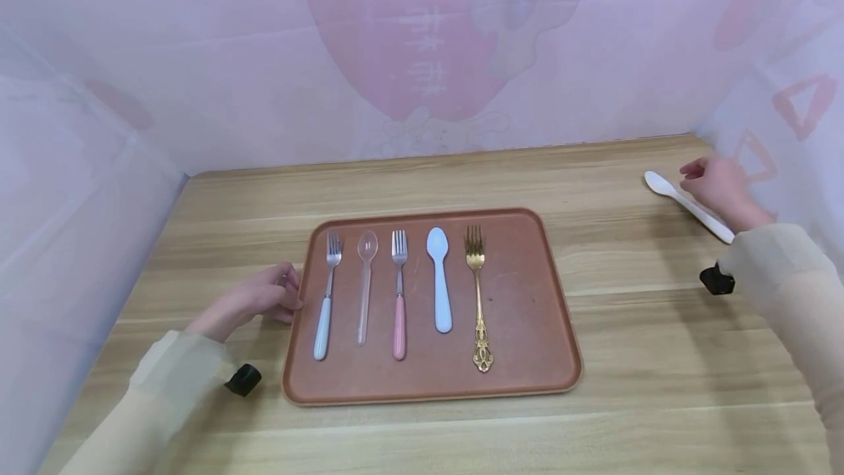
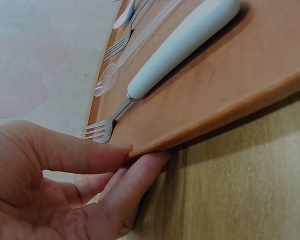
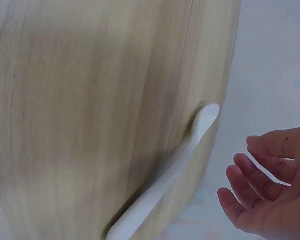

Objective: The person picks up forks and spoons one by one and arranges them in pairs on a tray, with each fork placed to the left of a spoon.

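Note:
My left hand (image 1: 264, 293) pinches the left rim of a brown tray (image 1: 527, 306); in the left wrist view its thumb lies on top and its fingers are below the edge. On the tray, left to right, lie a fork with a pale handle (image 1: 322, 325), a clear plastic spoon (image 1: 365, 299), a fork with a pink handle (image 1: 399, 325), a white spoon (image 1: 442, 292) and an ornate gold fork (image 1: 479, 292). Far to the right, my right hand (image 1: 719, 188) is beside another white spoon (image 3: 165, 180) on the table, its loosely bent fingers holding nothing.
The wood-grain table (image 1: 633, 358) meets a printed pale cloth wall (image 1: 250, 94) at the back. More cloth hangs at the left and right sides. A small black object (image 1: 716, 280) shows by the right wrist, another (image 1: 243, 380) by the left.

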Available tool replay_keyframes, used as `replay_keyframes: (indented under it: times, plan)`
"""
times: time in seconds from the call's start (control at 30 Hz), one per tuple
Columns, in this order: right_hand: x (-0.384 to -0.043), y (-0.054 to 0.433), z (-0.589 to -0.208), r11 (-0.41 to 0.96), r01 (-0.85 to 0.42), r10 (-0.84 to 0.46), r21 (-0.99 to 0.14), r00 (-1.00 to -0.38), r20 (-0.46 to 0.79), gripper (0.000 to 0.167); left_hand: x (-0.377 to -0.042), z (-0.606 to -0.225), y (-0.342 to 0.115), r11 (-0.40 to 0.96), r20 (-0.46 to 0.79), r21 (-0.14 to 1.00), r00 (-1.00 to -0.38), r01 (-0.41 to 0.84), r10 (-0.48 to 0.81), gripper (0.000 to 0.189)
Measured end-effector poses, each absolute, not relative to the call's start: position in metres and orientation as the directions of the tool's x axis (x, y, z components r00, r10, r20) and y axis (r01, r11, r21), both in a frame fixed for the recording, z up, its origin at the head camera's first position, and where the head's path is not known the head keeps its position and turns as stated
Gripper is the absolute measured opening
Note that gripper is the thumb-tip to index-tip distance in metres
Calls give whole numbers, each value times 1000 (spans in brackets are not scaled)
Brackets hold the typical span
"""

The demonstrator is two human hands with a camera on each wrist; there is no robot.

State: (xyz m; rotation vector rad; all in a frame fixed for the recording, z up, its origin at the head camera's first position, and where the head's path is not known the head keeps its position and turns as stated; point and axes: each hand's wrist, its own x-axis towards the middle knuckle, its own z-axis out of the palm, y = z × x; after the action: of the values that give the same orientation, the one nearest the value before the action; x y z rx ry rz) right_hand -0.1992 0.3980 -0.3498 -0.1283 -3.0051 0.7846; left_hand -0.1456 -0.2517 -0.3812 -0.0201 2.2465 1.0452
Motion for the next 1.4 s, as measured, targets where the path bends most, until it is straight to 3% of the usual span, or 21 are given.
replay_keyframes:
  times: [0.63,1.4]
  plan:
    - [-194,417,-368,826,211,160,-523,-977,-141,43,-144,-382,-252,667,-561,691,-789,-280,250,33]
    - [-192,413,-374,868,158,103,-471,-985,-140,35,-148,-381,-251,682,-573,675,-782,-280,246,33]
